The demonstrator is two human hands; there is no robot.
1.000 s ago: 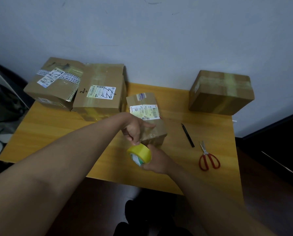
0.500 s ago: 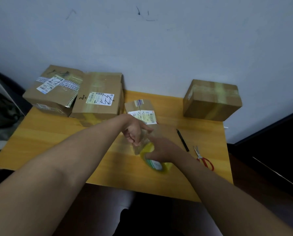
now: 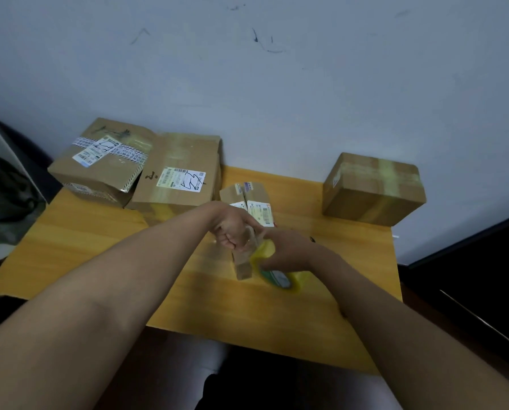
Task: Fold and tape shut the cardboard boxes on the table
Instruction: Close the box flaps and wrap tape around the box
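Four cardboard boxes sit on the worktop [image 3: 69, 232]: two at the far left corner, one box [image 3: 99, 164] leaning against its neighbour [image 3: 179, 173]; one small box [image 3: 247, 196] mid-worktop toward the far edge, partly behind the hands; one box [image 3: 371, 187] at the far right corner. One roll of yellow tape [image 3: 277, 270] is there. Two hands are in view, left [image 3: 232, 229] and right [image 3: 288, 250].
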